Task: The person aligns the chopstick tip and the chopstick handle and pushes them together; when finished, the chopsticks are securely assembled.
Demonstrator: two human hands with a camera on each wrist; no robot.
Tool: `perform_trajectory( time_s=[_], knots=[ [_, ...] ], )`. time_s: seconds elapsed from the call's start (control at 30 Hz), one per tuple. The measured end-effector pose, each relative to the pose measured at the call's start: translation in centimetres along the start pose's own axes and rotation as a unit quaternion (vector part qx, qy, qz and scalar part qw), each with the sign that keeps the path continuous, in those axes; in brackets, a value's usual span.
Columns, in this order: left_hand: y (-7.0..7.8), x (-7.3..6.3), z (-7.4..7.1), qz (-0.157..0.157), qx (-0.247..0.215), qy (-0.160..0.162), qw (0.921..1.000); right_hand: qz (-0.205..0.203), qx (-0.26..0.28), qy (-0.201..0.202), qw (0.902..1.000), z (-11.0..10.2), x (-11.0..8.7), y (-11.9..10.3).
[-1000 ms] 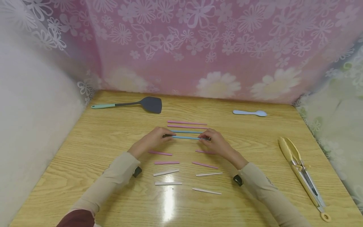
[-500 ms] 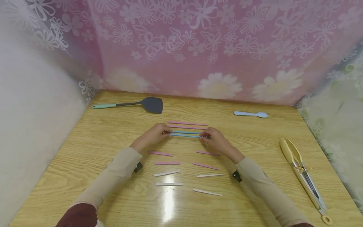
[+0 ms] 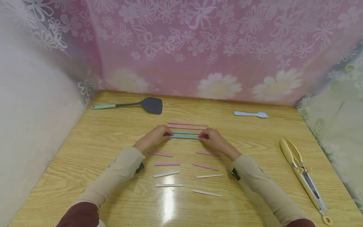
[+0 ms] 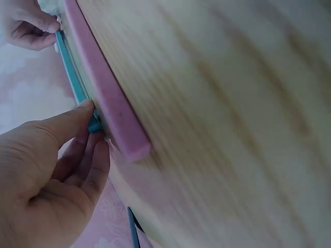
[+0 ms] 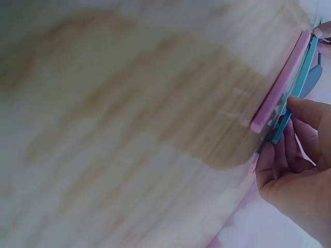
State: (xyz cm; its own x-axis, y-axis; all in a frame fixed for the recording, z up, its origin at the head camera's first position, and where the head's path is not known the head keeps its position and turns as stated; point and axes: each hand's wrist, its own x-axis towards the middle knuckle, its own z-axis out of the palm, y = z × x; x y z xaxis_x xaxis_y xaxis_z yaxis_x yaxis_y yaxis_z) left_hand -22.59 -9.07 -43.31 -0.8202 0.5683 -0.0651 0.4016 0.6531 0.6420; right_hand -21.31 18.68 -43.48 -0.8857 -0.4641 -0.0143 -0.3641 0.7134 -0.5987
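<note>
A thin blue stick [image 3: 185, 137] spans the gap between my two hands in the head view. My left hand [image 3: 158, 135] pinches its left end between thumb and fingers. At the other end, my right hand [image 3: 213, 138] pinches it the same way. Just behind lies a second blue stick [image 3: 185, 132], parallel to the held one; its ends are hidden by the hands. Two long pink sticks lie farther back, the nearer one [image 3: 185, 127] close to the second blue stick. In the left wrist view, the held stick [image 4: 72, 72] passes beside a pink stick [image 4: 108, 93].
Nearer my body lie short pink sticks [image 3: 167, 164] and short white sticks [image 3: 168, 185] in two columns. A spatula [image 3: 153, 105] rests at the back left, a pale blue spoon [image 3: 250, 114] at the back right. Yellow-tipped tongs [image 3: 303, 176] lie at the right.
The held blue stick moved back toward the second blue stick, then slightly forward again. Both hands keep gripping its ends. The other sticks stay where they were.
</note>
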Motion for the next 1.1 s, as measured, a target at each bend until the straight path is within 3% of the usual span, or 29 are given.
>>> perform_trajectory(
  time_s=[0.4,0.83,1.1],
  knots=[
    [0.41,0.04,-0.10,-0.010,0.011,-0.009,0.9998,0.006,-0.011,0.006,0.9999,0.04,0.32,0.13],
    [-0.03,0.19,-0.08,0.000,0.012,-0.018,0.9998,0.021,-0.005,0.003,0.9998,0.04,0.28,-0.07],
    [0.04,-0.06,-0.01,0.014,0.012,-0.007,0.9998,0.015,0.001,0.006,0.9999,0.00,0.12,-0.05]
  ],
)
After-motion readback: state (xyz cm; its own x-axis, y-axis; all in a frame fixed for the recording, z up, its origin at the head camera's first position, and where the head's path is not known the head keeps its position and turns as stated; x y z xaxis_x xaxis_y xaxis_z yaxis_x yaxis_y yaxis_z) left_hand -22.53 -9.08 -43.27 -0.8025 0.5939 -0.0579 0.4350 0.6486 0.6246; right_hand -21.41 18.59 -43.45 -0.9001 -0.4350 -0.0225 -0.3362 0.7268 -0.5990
